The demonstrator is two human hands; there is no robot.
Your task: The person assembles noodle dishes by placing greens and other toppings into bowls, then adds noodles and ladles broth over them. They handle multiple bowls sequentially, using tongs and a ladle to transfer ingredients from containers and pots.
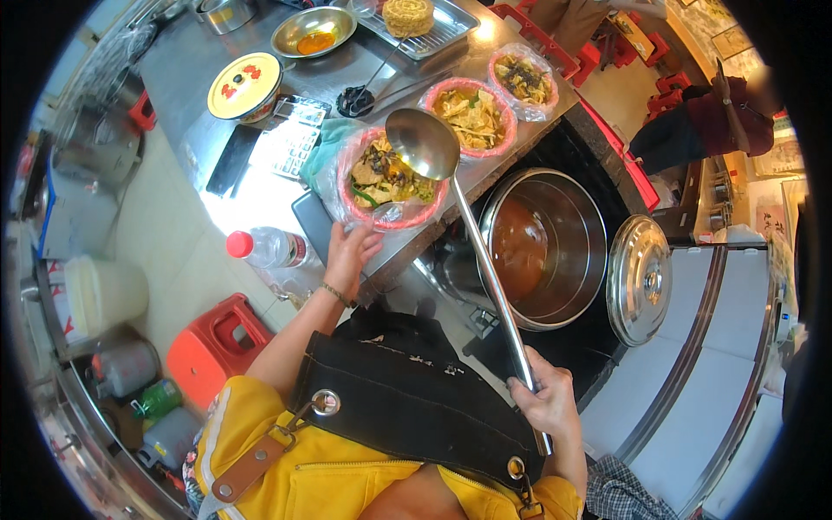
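Note:
My right hand [547,398] is closed around the handle of a long metal ladle [426,140]. The ladle's bowl is over the right side of the nearest pink bowl [421,218], which is lined with a clear plastic bag and filled with noodles, greens and other toppings. At that bowl's near rim is my left hand [350,253], fingers apart, its fingertips at the edge of the plastic. Farther along the counter stand a second lined pink bowl [510,117] and a third bagged bowl [549,94], both filled. Below the ladle handle, a deep steel pot [588,260] holds reddish-brown broth [520,247].
A pot lid [640,279] leans right of the pot. On the counter [185,84] are a plastic bottle [276,247], black phone [234,159], calculator [292,143], yellow-lidded enamel pot [244,84] and sauce bowl [331,23]. A red stool [218,338] stands left; a person [708,123] is at right.

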